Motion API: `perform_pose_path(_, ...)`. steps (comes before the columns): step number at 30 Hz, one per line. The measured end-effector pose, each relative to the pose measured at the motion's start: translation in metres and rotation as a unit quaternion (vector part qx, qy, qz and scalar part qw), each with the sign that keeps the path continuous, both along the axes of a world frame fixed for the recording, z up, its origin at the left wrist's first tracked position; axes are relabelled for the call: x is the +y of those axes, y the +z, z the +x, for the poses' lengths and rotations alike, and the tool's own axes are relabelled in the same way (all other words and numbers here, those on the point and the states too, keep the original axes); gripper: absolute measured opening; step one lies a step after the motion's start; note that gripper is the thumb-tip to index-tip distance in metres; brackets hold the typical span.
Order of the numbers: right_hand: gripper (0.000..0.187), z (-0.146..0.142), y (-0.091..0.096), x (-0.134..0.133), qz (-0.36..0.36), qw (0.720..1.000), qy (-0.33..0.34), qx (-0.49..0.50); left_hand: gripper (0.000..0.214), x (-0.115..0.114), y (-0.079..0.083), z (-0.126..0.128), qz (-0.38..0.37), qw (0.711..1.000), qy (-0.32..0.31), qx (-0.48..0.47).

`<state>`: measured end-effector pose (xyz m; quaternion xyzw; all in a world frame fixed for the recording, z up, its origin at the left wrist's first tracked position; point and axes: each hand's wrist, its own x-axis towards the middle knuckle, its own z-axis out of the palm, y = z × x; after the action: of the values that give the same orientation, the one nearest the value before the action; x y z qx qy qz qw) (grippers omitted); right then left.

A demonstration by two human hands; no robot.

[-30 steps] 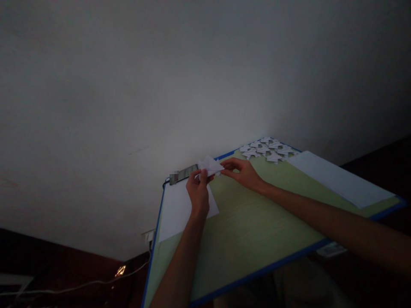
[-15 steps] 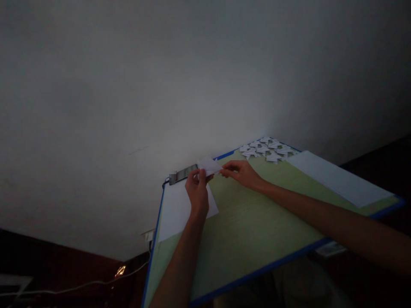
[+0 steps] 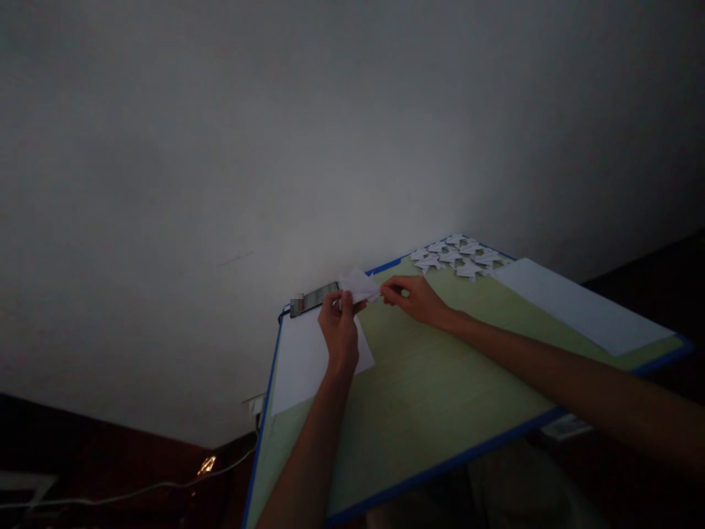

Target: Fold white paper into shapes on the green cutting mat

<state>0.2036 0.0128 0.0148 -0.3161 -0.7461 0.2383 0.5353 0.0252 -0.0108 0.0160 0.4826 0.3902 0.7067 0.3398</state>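
Note:
My left hand pinches a small folded white paper by its near left side, thumb on top. The paper is held above the table's far side, its pointed tip aimed right. Close to that tip is my right hand, its thumb and forefinger closed together at the paper's right corner. Beneath my left wrist lies a white sheet on the green tabletop. A phone rests at the far edge, just behind my left fingers.
Several folded white paper shapes lie grouped in the far right corner. A stack of white paper sits along the right side. The table's blue edge runs near me, and a grey wall rises behind. A white cable trails at lower left.
The fingers of my right hand have curled slightly tighter at the paper's corner. My left hand and the paper have hardly moved.

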Motion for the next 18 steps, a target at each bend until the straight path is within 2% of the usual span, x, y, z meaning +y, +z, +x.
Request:
perform_pose_path(5,0.028,-0.0014,-0.0029,0.0002,0.034,0.999,-0.020,-0.028,0.042,-0.0026,0.0012,0.0013,-0.006,1.000,0.008,0.004)
perform_pose_path(10,0.031,-0.0011,-0.0026,-0.0010,0.046,0.999,-0.007,-0.018,0.044,-0.0031,0.0009,0.0012,-0.023,0.999,0.026,0.011)
perform_pose_path(15,0.017,-0.0018,-0.0027,-0.0032,0.053,0.998,-0.013,-0.007,0.044,-0.0023,-0.0013,0.0009,-0.025,0.999,0.027,0.025)
perform_pose_path(18,0.015,-0.0025,-0.0037,-0.0036,0.059,0.998,-0.011,0.002,0.043,-0.0021,-0.0022,0.0016,-0.020,0.999,0.025,0.033)
